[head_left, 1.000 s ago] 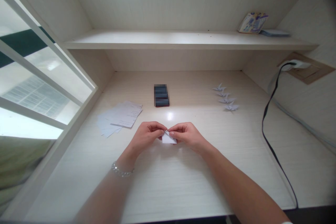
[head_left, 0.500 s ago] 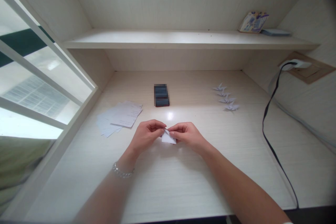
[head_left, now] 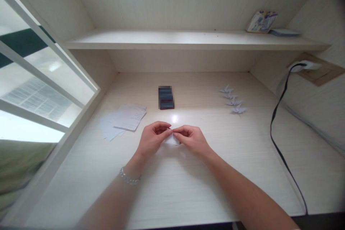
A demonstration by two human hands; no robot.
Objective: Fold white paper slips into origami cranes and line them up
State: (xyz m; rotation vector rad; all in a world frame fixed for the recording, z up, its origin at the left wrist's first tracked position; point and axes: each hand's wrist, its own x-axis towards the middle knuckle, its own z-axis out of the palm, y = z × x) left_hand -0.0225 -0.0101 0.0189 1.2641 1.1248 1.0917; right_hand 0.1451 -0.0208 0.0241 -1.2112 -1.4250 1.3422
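A small folded piece of white paper (head_left: 171,140) is held between both hands above the middle of the desk. My left hand (head_left: 153,137) pinches its upper left edge between thumb and fingers. From the other side, my right hand (head_left: 193,139) grips its upper right part, thumb on top. The fingertips nearly meet at the paper's top and hide part of its folds. Off to the right lie several white folded paper cranes (head_left: 234,101) in a slanting row. Loose white paper sheets (head_left: 129,116) overlap on the left.
A dark, pixel-blurred phone-like object (head_left: 166,97) lies behind my hands. A black cable (head_left: 273,115) runs from the wall socket (head_left: 309,65) down the desk's right side. The shelf (head_left: 161,37) above carries a colourful box (head_left: 262,21) and a flat bluish item (head_left: 284,32).
My left hand has shifted slightly right, its thumb now higher on the paper. Less of the paper shows between the hands, and its visible shape has changed a little.
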